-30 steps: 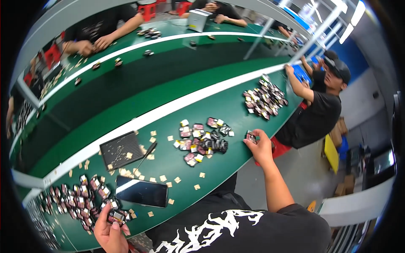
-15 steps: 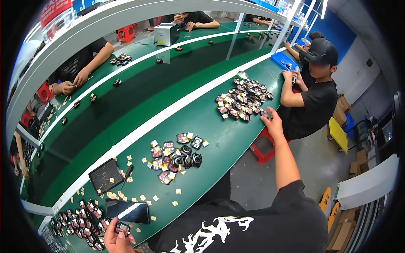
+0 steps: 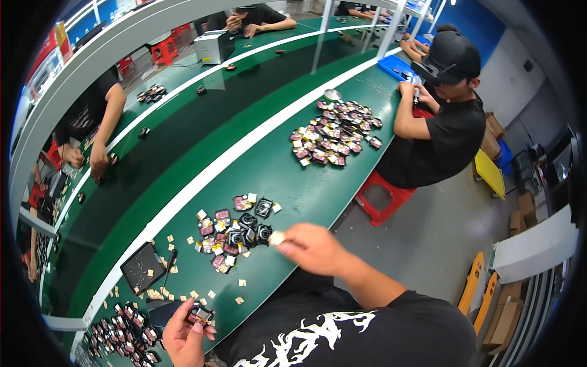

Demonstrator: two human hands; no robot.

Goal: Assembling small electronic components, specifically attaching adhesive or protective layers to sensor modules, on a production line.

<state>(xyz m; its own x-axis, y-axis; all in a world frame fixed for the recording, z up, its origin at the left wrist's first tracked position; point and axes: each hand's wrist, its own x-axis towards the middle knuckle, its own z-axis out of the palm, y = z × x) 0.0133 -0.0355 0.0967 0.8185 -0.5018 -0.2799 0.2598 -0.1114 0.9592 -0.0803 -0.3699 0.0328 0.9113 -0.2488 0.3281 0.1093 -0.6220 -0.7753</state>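
Observation:
My left hand (image 3: 185,335), low in the view, grips a small black watch-like housing (image 3: 200,314) between thumb and fingers. My right hand (image 3: 318,248) is pinched shut on a small pale piece (image 3: 277,238), blurred by motion, so its kind does not show. That hand hovers at the right side of a loose group of similar housings (image 3: 223,235), some with pinkish faces and white-and-yellow tabs. Partly behind my left hand lies a dark flat phone-like slab (image 3: 160,312). A larger heap of housings (image 3: 122,333) spreads to the left of that hand.
A black tray (image 3: 142,269) and a thin dark tool (image 3: 171,262) lie among small tan squares (image 3: 242,283). Farther off is another heap of housings (image 3: 336,134). A person in a cap (image 3: 449,110) sits at right, by a red stool (image 3: 385,197). Past the white rail runs a dark belt (image 3: 183,128).
My right hand has come back from the far heap toward the middle group, carrying the pale piece. My left hand, still on its housing, has shifted slightly right. The view has turned a little.

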